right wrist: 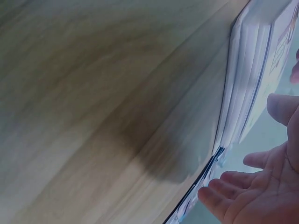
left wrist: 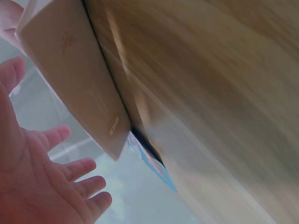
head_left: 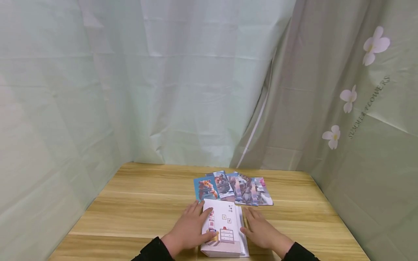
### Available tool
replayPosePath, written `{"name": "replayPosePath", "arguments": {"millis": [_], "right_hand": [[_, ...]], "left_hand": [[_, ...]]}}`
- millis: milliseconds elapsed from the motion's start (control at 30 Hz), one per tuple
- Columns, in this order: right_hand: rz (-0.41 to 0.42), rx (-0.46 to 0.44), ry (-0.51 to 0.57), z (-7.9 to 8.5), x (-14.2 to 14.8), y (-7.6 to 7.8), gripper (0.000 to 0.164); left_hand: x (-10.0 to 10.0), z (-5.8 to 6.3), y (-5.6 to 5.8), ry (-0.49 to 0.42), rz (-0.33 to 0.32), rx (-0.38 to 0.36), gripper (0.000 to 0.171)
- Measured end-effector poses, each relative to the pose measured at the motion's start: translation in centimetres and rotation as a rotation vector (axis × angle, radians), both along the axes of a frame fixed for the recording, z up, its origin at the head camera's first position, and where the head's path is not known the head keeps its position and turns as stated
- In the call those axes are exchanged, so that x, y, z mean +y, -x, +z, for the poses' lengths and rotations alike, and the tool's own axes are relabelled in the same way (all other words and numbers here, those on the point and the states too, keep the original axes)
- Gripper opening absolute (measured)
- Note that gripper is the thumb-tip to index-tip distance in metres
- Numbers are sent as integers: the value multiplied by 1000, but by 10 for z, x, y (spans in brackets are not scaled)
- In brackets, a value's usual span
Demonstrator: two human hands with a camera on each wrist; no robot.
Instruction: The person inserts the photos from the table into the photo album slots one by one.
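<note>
So a thick white album (head_left: 225, 224) is lying flat in the lower middle of the head view, cover side up, and both hands are framing it. Its long axis is running up the frame, from the person toward a fan of picture cards (head_left: 246, 188) just beyond its far end, with a blue hamster card (head_left: 207, 188) sitting at the left end of that fan.

The left hand (head_left: 191, 228) is the nearer one: its thumb and index finger are overlapping the cover from the left, so the album is lying to the right of that palm. The right hand (head_left: 262, 230) is sitting at the other long side, thumb tip right by the page edges, so from there the album is lying to the left. The left wrist view is showing the spine facing the left hand; the right wrist view is showing the page edges facing the right.

Fingers on both hands are stretching out fairly straight and spread, and neither hand is gripping anything. Can't really tell whether any fingertip is actually pressing on the album. Everything's resting on a wood-grain surface (head_left: 140, 206).
</note>
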State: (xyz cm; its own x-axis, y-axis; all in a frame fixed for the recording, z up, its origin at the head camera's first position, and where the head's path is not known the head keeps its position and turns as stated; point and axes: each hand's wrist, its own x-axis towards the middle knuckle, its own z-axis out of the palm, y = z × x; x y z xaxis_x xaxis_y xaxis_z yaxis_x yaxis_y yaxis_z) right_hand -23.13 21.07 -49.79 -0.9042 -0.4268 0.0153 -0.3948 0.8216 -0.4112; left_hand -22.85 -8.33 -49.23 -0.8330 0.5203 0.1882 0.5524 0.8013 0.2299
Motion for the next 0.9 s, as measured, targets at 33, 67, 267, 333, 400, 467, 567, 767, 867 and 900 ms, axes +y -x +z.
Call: {"name": "replayPosePath", "arguments": {"millis": [33,67,267,333,400,467,567,767,867,900], "right_hand": [[-3,-4,7,0,-1,0,74],[-4,-4,11,0,-3,0,74],[15,29,23,-6,-12,0,66],[32,42,36,-7,-14,0,62],[46,49,51,-7,-17,0,59],[53,49,66,-7,-19,1,56],[46,39,83,-7,-22,2,53],[35,48,131,-9,-27,3,48],[31,42,150,-11,-29,2,45],[30,39,156,-11,-30,2,45]], "left_hand": [[2,0,0,6,-5,-1,79],[4,-1,-1,13,-9,-6,78],[14,-5,-4,41,-50,-32,79],[17,-5,-5,44,-66,-33,79],[19,-5,-8,48,-84,-25,79],[22,-6,-10,54,-104,-5,80],[25,-9,-11,75,-128,38,81],[30,-12,-14,114,-151,59,83],[31,-11,-16,115,-166,58,81],[31,-10,-17,114,-169,54,80]]}}
